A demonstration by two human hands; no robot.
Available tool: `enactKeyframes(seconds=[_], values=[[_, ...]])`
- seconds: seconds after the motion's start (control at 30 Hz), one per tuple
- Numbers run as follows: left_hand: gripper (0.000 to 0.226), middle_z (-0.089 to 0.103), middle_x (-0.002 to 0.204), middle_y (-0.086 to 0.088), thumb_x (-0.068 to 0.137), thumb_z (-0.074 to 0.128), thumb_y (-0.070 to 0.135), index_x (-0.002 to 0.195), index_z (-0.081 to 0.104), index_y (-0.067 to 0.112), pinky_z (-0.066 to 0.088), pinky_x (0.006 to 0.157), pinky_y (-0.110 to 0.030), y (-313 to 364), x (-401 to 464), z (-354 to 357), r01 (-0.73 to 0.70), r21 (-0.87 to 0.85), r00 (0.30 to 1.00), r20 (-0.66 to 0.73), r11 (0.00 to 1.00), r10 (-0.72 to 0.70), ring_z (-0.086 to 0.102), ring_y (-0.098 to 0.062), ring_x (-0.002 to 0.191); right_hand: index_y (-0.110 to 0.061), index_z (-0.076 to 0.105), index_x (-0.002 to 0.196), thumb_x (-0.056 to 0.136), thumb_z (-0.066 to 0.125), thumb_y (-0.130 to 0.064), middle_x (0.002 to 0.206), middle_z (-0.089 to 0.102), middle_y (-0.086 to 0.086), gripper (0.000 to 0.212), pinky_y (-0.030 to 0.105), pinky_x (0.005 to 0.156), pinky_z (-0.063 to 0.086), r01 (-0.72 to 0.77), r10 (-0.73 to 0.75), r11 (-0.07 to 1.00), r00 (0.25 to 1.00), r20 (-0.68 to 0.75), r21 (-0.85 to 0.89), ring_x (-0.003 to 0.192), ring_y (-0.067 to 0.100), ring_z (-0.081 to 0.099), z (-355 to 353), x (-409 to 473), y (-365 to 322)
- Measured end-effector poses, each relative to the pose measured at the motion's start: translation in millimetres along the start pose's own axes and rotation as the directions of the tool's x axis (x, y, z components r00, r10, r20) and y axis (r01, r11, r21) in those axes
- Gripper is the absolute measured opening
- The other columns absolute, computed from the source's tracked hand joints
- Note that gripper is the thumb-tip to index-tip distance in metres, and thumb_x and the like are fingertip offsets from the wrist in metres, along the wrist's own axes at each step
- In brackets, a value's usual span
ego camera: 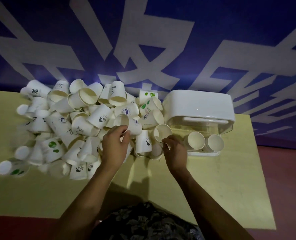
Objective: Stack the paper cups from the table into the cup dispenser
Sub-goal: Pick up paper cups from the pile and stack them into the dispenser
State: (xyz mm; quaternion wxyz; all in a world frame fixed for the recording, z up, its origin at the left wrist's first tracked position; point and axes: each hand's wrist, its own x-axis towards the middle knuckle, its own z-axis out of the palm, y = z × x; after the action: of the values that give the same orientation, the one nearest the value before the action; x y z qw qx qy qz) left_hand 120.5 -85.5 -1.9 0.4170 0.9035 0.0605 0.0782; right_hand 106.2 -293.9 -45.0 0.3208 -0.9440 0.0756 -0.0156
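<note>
A yellow table (40,193) is bearing a cup pile (78,125) at ten o'clock. The left hand (115,144) is grasping one cup (126,122), the right hand (175,151) another cup (162,132); the dispenser (200,108) is sitting at two o'clock. Neighbouring cups are risking a tumble.

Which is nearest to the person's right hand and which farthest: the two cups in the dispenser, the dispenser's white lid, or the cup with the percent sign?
From the right hand, head view:
1. The two cups in the dispenser, just to its right.
2. The white lid, behind them.
3. The percent-sign cup, far left at the pile's back.
</note>
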Motion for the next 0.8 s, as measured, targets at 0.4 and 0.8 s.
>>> enactKeyframes(seconds=[0.4,0.8], values=[[0.017,0.068,0.095,-0.001,0.093,0.058,0.017,0.1,0.07,0.009,0.045,0.08,-0.022,69.8,-7.1,27.7,-0.301,-0.054,0.936,0.177,0.952,0.305,0.061,-0.016,0.086,-0.017,0.066,0.091,0.088,0.069,-0.008,0.09,0.064,-0.015,0.01,0.007,0.063,0.04,-0.013,0.059,0.992,0.928,-0.368,0.125,0.079,0.01,0.06,-75.0,-44.5,16.6],[0.021,0.067,0.099,-0.005,0.093,0.053,0.016,0.102,0.071,0.01,0.049,0.074,-0.034,139.4,-28.7,124.8,-0.457,-0.026,0.795,0.437,0.889,0.422,0.058,-0.025,0.091,-0.015,0.071,0.103,0.093,0.064,-0.012,0.103,0.069,0.0,0.012,0.027,0.07,0.045,-0.09,0.039,0.99,0.92,-0.39,-0.113,0.094,0.024,0.061,-139.3,-40.7,105.7]])
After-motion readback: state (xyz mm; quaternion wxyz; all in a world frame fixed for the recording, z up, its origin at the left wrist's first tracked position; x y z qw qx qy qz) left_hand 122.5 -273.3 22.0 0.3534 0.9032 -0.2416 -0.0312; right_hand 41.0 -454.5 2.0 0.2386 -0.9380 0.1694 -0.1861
